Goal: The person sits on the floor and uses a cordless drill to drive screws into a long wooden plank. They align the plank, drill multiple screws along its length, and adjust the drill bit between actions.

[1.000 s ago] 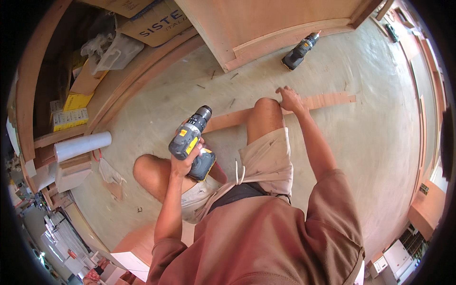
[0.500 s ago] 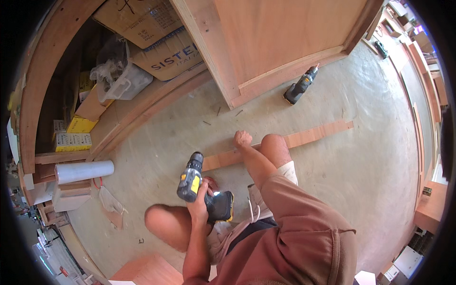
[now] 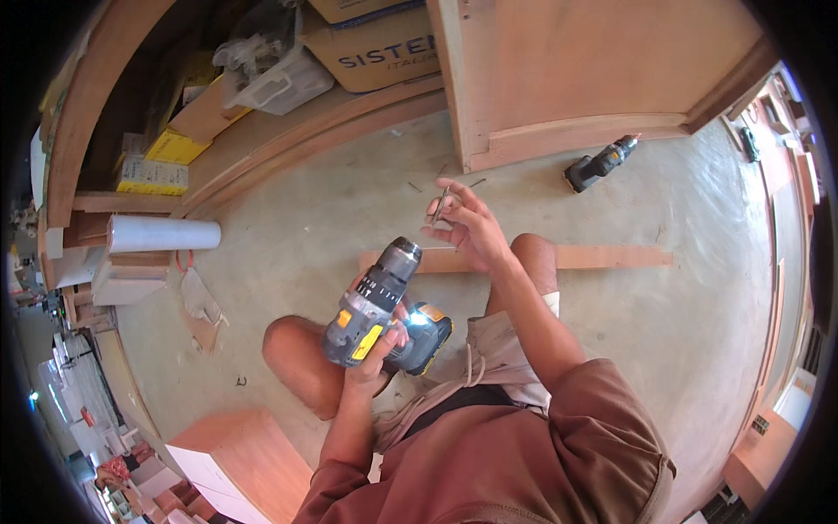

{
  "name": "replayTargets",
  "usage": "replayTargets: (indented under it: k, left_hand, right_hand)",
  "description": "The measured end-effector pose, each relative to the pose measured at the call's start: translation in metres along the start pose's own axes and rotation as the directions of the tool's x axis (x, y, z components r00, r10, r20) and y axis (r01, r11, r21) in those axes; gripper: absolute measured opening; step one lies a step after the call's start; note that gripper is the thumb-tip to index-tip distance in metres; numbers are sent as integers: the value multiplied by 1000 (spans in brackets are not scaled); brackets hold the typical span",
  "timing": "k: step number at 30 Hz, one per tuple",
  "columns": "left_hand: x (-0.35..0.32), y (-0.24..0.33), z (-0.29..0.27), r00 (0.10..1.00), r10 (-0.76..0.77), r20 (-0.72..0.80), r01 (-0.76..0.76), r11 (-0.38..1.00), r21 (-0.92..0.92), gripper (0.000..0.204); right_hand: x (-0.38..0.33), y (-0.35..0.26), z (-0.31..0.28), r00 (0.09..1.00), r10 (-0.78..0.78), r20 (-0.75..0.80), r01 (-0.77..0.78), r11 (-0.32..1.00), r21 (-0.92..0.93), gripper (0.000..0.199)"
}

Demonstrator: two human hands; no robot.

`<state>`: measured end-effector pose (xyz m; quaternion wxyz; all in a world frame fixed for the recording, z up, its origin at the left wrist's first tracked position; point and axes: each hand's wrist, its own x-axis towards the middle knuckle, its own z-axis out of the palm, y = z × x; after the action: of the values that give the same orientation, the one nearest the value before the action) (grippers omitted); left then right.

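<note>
My left hand (image 3: 375, 360) is wrapped round the grip of a black and grey cordless drill (image 3: 371, 306) with yellow patches. Its chuck points up and to the right, and I see no bit in it. A light glows near its battery. Just beyond the chuck, my right hand (image 3: 471, 229) pinches a thin metal rod (image 3: 442, 204) between thumb and fingers; whether it is a drill bit or a screw is too small to tell. Below both hands a narrow wooden strip (image 3: 602, 257) lies on the floor, partly hidden by my right arm and knee.
A second cordless drill (image 3: 602, 163) lies on the floor beside a large wooden panel (image 3: 594, 61). Thin dark pieces (image 3: 478, 182) lie near the panel's corner. Left, a wooden shelf holds a cardboard box (image 3: 375, 57), a plastic tub (image 3: 284, 87) and yellow boxes (image 3: 153, 176); a white roll (image 3: 164, 234) is nearby.
My right hand, closed before, has come up with its fingers loosened and the thin rod showing. My left hand has brought the drill closer to it. The whole view has shifted.
</note>
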<state>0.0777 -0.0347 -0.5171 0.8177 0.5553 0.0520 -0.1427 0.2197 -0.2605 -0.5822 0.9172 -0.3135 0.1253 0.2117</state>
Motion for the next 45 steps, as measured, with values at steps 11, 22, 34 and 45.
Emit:
replayTargets:
  k: [11,22,34,45]
  left_hand:
    - [-5,16,22,1000,-13,16,11,992,122,88]
    - [-11,4,12,992,98,-80,-61,925,374,86]
    - [-5,-2,16,998,66,22,-69,974,214,87]
    - [-11,-10,9,999,54,-5,-48,913,405,92]
  right_hand:
    - [-46,-11,82,990,-83,-112,120,921,371,19]
    - [-55,9,97,970,-202,-134,240,875,420,20]
    - [-57,7,95,951,-252,-180,304,873,383,20]
    - [-57,10,85,961,-203,-187,268,853,448,25]
